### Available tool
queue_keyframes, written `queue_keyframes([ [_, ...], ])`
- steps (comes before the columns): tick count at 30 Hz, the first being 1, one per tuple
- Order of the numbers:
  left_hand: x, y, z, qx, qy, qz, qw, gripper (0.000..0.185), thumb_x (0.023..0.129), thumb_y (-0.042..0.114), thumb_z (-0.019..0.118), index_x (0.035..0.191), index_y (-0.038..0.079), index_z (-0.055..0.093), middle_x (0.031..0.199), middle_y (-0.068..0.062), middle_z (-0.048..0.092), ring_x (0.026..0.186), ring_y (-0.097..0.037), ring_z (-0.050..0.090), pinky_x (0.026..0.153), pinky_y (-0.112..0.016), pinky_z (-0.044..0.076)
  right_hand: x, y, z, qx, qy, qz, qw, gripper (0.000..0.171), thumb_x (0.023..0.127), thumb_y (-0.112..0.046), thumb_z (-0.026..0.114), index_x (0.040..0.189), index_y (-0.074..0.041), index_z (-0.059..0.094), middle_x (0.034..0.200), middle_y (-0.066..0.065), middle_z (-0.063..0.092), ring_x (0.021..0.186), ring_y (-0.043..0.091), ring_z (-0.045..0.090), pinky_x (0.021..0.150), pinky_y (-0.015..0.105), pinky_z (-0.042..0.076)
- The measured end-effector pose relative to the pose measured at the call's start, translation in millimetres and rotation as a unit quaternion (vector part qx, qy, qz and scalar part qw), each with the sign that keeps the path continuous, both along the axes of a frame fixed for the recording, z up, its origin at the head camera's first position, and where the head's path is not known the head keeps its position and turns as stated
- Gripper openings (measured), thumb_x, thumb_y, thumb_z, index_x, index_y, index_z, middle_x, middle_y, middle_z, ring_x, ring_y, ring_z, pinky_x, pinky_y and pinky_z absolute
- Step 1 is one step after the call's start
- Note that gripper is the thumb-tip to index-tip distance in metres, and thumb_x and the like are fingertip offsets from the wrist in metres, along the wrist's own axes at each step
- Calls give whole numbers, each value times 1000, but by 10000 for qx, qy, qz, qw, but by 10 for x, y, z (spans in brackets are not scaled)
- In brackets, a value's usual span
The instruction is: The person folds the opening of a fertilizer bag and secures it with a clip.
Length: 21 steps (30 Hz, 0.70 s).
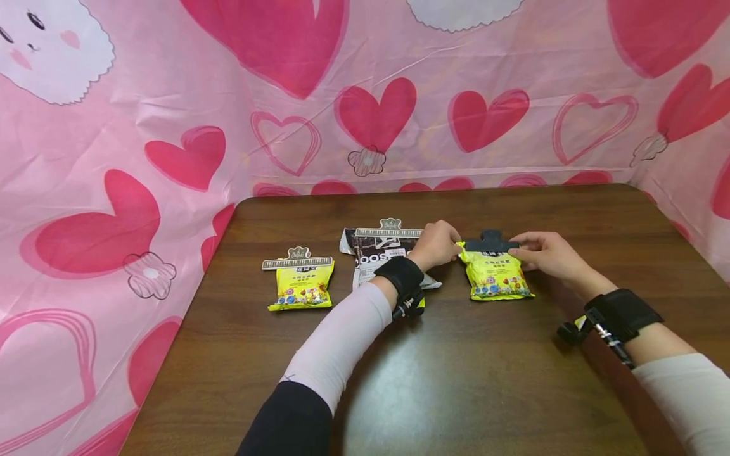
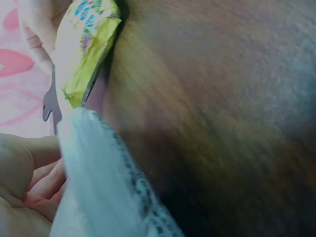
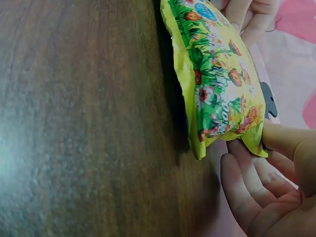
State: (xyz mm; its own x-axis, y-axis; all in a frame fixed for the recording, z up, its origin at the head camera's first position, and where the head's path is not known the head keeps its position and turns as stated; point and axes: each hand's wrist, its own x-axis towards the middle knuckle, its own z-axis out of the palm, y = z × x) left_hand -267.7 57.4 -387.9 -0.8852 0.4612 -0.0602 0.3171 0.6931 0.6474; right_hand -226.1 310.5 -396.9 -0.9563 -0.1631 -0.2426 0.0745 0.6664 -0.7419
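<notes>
A yellow flower-printed packet [image 1: 496, 275] lies on the right half of the table, with a black clip [image 1: 490, 240] across its top edge. My left hand [image 1: 436, 246] pinches the packet's upper left corner beside the clip. At the upper right corner, my right hand [image 1: 549, 254] has thumb and fingers around the packet's edge, near the clip's end. The right wrist view shows this same yellow packet [image 3: 222, 74] with its corner between thumb and fingers. In the left wrist view, a pale bag [image 2: 103, 168] partly hides my left hand [image 2: 29, 177].
Partly behind my left forearm lies a dark and silver bag [image 1: 367, 259] with a piano-key clip [image 1: 390, 232]. Further left is another yellow packet [image 1: 304, 285] with a similar clip [image 1: 298, 260]. A pink heart-printed cloth [image 1: 342, 63] surrounds the brown table [image 1: 490, 380].
</notes>
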Motion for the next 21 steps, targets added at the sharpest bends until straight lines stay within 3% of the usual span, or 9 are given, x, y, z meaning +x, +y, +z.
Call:
queue_keyframes([
  [4, -6, 31, -23, -282, 101, 88, 9995, 20, 95, 14, 66, 111, 8, 76, 78, -3, 76, 61, -6, 61, 55, -13, 39, -24, 0, -33, 50, -106, 5, 9999, 53, 99, -32, 60, 137, 3, 51, 114, 20, 68, 84, 12, 66, 75, 24, 57],
  [11, -14, 49, -8, -413, 39, 140, 9990, 22, 94, 17, 68, 113, 9, 75, 91, -3, 77, 68, -8, 65, 57, -14, 42, -30, 1, -26, 142, -181, 1, 9997, 55, 99, -35, 60, 137, 4, 51, 117, 23, 66, 89, 17, 68, 77, 26, 58],
  [17, -30, 68, 5, -791, 189, 114, 9966, 23, 94, 21, 68, 114, 12, 76, 111, 0, 76, 106, -16, 68, 84, -23, 52, -30, -1, -22, 290, -167, -17, 9994, 56, 98, -40, 60, 136, 1, 53, 121, 26, 63, 91, 20, 67, 79, 28, 58],
  [21, -37, 78, 3, -1061, 325, 96, 9938, 22, 94, 23, 68, 113, 14, 76, 114, 2, 75, 115, -18, 65, 96, -27, 50, -32, -4, -26, 344, -222, -62, 9991, 55, 97, -39, 61, 135, 0, 53, 122, 25, 59, 93, 23, 64, 76, 24, 56],
])
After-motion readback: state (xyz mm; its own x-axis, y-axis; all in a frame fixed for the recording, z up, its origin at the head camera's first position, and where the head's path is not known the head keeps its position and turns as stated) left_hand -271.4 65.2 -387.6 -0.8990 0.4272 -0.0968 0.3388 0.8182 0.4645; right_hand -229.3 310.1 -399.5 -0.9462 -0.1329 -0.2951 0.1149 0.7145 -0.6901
